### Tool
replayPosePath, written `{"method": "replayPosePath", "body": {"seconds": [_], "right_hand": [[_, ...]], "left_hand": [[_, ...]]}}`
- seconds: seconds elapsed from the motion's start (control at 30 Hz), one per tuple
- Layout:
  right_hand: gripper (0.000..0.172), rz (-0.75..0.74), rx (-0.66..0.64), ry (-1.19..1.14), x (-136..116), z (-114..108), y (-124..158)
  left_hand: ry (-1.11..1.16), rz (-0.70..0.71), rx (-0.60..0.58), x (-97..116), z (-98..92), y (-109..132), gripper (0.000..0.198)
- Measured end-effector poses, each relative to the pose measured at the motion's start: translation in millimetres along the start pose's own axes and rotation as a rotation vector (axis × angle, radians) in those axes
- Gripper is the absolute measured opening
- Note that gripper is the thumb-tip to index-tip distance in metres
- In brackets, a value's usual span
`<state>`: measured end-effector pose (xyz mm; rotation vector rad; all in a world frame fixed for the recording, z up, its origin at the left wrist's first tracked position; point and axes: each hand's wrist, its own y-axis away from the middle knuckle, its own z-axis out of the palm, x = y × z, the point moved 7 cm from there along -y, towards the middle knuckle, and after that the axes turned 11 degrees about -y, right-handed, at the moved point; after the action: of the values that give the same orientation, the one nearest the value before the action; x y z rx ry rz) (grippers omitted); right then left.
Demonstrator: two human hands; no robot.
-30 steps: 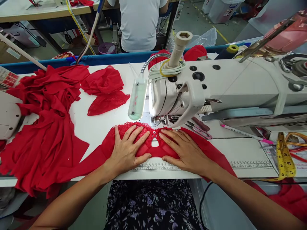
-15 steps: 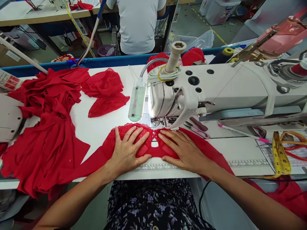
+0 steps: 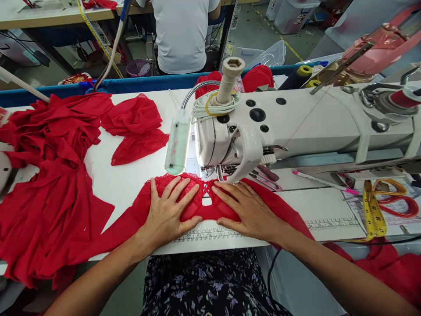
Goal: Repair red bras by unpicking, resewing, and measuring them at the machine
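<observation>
A red lace bra (image 3: 194,213) lies spread on the white sewing table, in front of the sewing machine. My left hand (image 3: 169,208) rests flat on its left cup, fingers spread. Over the right cup lies my right hand (image 3: 248,208), also flat, with fingers stretched toward the machine. Between my hands, crossed red straps and a small opening show at the bra's centre. The white sewing machine (image 3: 226,145) stands just beyond my fingertips, its presser foot close to the lace edge. Printed ruler marks (image 3: 210,234) run along the table below the bra.
A heap of red fabric (image 3: 55,184) covers the table's left side, with smaller red lace pieces (image 3: 140,147) beside it. Tweezers (image 3: 266,181), a pink pen (image 3: 325,182), a yellow tape measure (image 3: 373,210) and orange-handled scissors (image 3: 399,206) lie to the right. A person (image 3: 180,35) sits beyond.
The camera view has shifted slightly, so the scene sits further left. My hands stay flat on the bra, in nearly the same places.
</observation>
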<state>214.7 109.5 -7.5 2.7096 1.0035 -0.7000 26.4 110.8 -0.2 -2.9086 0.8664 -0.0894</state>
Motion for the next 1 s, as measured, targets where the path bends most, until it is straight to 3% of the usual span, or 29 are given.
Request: {"method": "replayPosePath", "body": {"seconds": [0.27,1.0], "right_hand": [[0.080,0.016,-0.001,-0.004,2.5,1.5,2.1],[0.076,-0.013,0.020,-0.006,-0.2,0.3,1.2]], "left_hand": [[-0.019,0.010,0.038,-0.4,-1.0,-0.6,0.067],[-0.019,0.021,0.010,0.2,2.3,1.1,0.069]]}}
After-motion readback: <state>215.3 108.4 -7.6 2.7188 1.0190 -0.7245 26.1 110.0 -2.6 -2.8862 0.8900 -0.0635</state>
